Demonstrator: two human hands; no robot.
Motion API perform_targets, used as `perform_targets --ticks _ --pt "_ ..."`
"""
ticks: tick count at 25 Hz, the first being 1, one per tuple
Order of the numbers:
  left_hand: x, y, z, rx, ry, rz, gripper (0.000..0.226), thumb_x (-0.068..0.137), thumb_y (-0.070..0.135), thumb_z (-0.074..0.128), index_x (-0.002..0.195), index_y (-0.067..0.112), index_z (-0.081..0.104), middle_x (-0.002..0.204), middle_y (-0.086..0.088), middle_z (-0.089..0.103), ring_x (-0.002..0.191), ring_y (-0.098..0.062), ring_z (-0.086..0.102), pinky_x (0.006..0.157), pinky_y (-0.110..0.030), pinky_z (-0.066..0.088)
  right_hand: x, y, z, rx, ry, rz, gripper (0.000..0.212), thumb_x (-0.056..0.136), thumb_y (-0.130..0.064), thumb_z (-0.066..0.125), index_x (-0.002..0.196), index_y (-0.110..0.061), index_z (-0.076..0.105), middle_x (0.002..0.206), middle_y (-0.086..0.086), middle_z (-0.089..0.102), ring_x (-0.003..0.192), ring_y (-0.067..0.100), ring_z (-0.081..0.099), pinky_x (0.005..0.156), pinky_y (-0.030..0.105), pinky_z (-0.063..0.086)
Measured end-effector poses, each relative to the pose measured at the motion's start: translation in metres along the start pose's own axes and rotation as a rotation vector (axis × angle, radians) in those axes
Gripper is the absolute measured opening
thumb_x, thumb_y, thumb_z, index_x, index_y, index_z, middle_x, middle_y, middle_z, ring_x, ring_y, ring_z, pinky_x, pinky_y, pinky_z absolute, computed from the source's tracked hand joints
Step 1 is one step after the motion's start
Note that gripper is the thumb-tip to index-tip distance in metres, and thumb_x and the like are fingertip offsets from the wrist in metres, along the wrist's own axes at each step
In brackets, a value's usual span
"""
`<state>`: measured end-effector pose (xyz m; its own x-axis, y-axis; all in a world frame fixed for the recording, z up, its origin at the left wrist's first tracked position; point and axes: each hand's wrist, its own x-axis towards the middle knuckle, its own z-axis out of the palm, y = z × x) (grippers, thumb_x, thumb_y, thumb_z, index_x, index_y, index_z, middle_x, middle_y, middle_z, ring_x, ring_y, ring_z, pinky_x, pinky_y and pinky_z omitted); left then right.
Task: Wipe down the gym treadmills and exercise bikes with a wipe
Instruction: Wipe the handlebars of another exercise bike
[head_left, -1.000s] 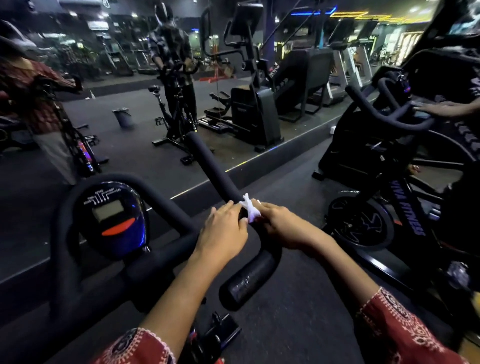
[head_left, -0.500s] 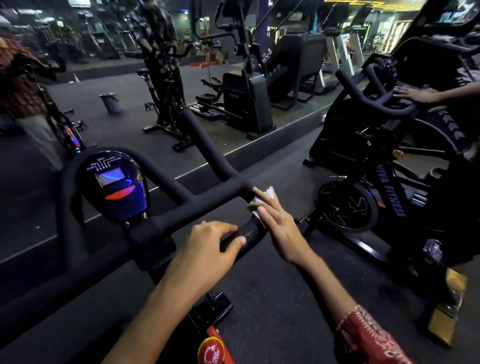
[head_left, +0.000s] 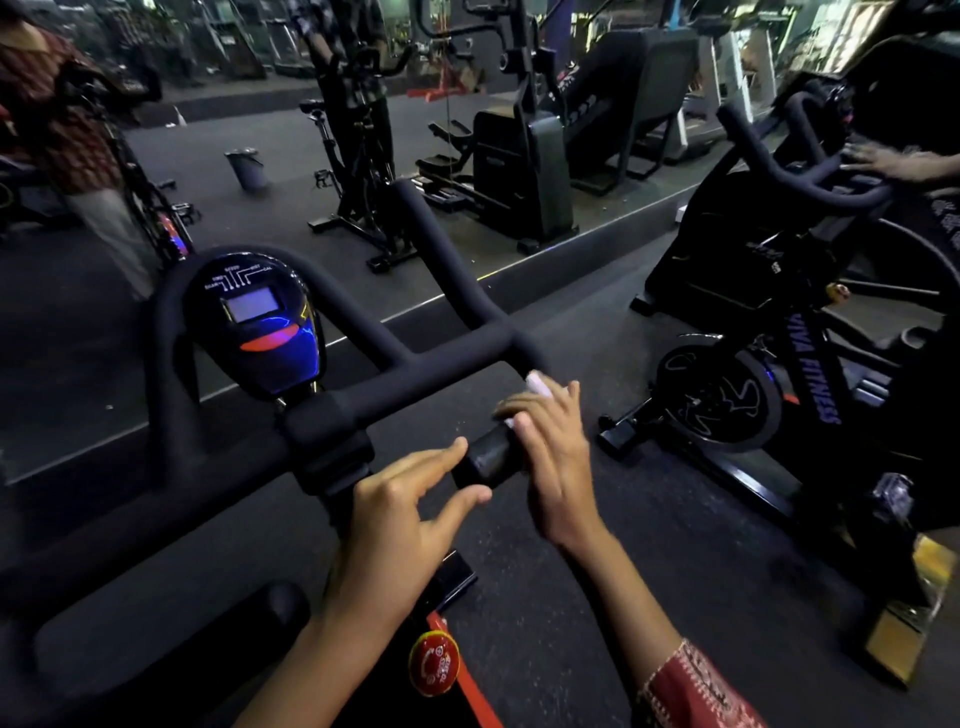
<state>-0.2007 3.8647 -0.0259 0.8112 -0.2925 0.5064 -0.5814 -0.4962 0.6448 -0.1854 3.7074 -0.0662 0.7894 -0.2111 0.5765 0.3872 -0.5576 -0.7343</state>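
Oval black-and-blue console (head_left: 257, 327) with a small grey screen: upright at left of centre on the black foam-padded handlebar (head_left: 431, 364) of the near black exercise bike (head_left: 332, 452). The bar's right branch runs lengthwise away from the wearer, and its blunt free end points back toward the wearer.

Left hand (head_left: 400, 525): empty, fingers spread and nearly straight, index tip at that free end.

Round red knob (head_left: 434, 662): below, on the frame.

Right hand (head_left: 556, 467): clasps the branch just beyond its end, thumb over the top, clamping a crumpled white wipe (head_left: 535, 384) against the foam. Only a scrap shows past the fingertips, so the wipe's long axis cannot be told.

Dark speckled rubber floor (head_left: 649, 597).

Second black exercise bike (head_left: 810, 374), lettered VIVA FITNESS: at right, with another person's hand (head_left: 883, 161) flat on its handlebar.

Dim gym hall; a dark stepper machine (head_left: 519, 171) stands beyond a low ledge.
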Motion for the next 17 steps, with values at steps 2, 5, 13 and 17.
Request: perform_targets --ticks 2,5,13,17 --pt "0.000 -0.002 0.001 0.017 0.012 0.024 0.041 0.064 0.020 0.075 0.099 -0.001 0.072 0.094 -0.003 0.071 0.092 0.000 0.059 0.085 0.001 0.038 -0.016 -0.014 0.006 -0.079 -0.078 -0.152 0.050 0.104 -0.038 0.025 0.105 -0.010 0.066 0.108 0.000 0.064 0.124 0.013 0.045 0.116 0.041 0.015" --pt "0.001 -0.003 0.003 0.010 0.027 0.020 0.042 0.062 0.023 0.076 0.096 -0.001 0.073 0.092 -0.004 0.072 0.091 -0.001 0.060 0.083 -0.002 0.041 -0.003 0.007 -0.011 -0.052 -0.157 -0.206 0.044 0.102 -0.035 0.029 0.119 -0.011 0.061 0.122 0.001 0.061 0.126 0.010 0.045 0.115 0.043 0.020" --pt "-0.002 -0.006 0.001 0.047 0.047 0.063 0.042 0.064 0.019 0.074 0.100 -0.002 0.072 0.094 -0.005 0.072 0.092 -0.004 0.060 0.085 0.000 0.038 -0.023 -0.015 0.010 -0.008 -0.051 -0.123 0.035 0.102 -0.028 0.033 0.110 -0.013 0.063 0.114 -0.003 0.062 0.133 0.011 0.038 0.118 0.038 0.007" --pt "-0.003 -0.005 -0.003 0.009 0.082 0.079 0.039 0.066 0.021 0.075 0.099 0.000 0.073 0.098 0.004 0.065 0.093 -0.004 0.060 0.085 -0.003 0.041 -0.007 0.015 -0.008 0.071 -0.077 -0.087 0.045 0.104 -0.041 0.027 0.133 -0.015 0.050 0.135 -0.018 0.048 0.143 0.011 0.025 0.119 0.046 0.012"
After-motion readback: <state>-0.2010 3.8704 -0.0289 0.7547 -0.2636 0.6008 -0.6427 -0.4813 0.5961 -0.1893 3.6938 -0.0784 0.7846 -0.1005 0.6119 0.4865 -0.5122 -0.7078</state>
